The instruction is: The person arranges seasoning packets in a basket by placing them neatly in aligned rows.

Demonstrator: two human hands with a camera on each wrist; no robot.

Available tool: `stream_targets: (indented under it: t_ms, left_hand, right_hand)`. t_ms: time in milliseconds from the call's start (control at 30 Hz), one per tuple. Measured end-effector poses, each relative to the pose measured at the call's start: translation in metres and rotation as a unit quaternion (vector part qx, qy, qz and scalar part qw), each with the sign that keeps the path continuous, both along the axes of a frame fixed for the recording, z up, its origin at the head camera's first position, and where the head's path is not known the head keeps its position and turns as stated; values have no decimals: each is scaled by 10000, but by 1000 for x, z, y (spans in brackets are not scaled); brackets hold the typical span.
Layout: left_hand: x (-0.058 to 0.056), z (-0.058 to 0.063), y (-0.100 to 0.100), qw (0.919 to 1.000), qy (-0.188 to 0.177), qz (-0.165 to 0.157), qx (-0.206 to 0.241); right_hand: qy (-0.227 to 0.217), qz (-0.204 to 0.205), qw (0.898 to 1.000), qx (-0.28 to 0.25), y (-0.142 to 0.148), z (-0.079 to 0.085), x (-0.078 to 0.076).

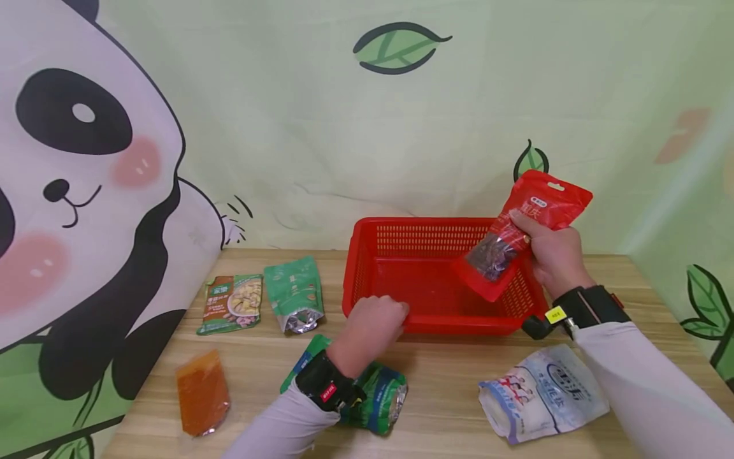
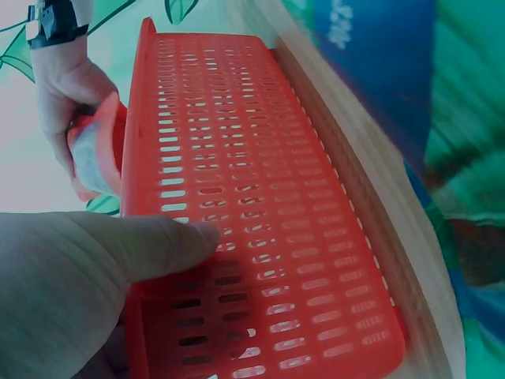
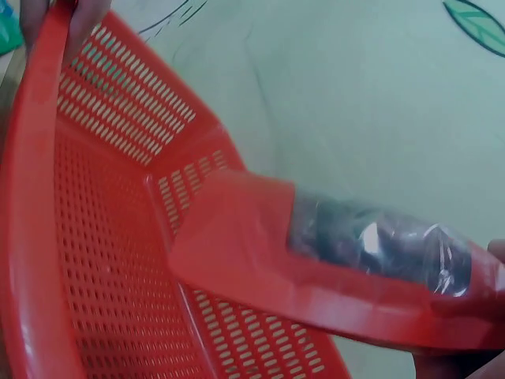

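A red plastic basket (image 1: 424, 325) with slotted walls stands on the table against the backdrop. My left hand (image 1: 373, 328) grips its near rim; in the left wrist view the thumb (image 2: 170, 245) lies along the outer wall and the other fingers go behind the rim. My right hand (image 1: 553, 252) holds a red snack pouch (image 1: 541, 197) by its side, tilted over the basket's right end. Dark contents show through the pouch's clear window (image 3: 379, 245). Under my left forearm lies a green-and-blue pouch (image 1: 381, 395), partly hidden by the wrist.
At the left lie a brown-and-green food packet (image 1: 232, 303), a green pouch (image 1: 295, 290) and a clear bag with orange contents (image 1: 202, 392). A white-and-blue pouch (image 1: 545, 395) lies near the right forearm. A printed panda backdrop (image 1: 287, 127) rises behind the table.
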State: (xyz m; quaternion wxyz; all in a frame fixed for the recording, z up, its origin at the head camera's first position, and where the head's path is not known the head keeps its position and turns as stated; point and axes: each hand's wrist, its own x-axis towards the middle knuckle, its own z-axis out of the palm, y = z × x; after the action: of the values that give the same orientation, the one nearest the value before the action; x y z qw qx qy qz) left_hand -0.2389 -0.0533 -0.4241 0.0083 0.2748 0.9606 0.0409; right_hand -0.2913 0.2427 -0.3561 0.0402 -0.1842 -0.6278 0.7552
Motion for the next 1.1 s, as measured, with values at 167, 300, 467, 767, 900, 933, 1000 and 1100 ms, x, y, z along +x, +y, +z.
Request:
stream_targets:
  t_ms: [167,300,467,767,900,933,1000,1100]
  left_hand:
    - [1,0,1,9998,90,33,-170]
    - [1,0,1,9997,164,59,-170]
    - [1,-1,1,9998,132,73,-122]
    - [1,-5,1,9998,103,131,-119]
    - [0,-7,1,9997,203,99,-77]
    - [1,-7,0,9997,210,92,-55]
    - [0,-7,1,9997,230,86,-53]
    - [0,-7,1,9997,213,71,-19]
  right_hand:
    - [-295,-24,9968,745,-2,-2,-9]
    - [-414,82,9894,1387,-7,-4,-13]
    - [-334,162,9832,1789,-12,-8,-20]
    - [-615,352,9756,2080,-13,-15,-29]
    - [-623,432,9697,2321,-13,-19,-31]
    - [-634,444,9684,2373,-12,-21,-31]
    - [-684,471,9657,2461,-12,-23,-33]
    - [-758,512,9613,2598,-11,-25,-34]
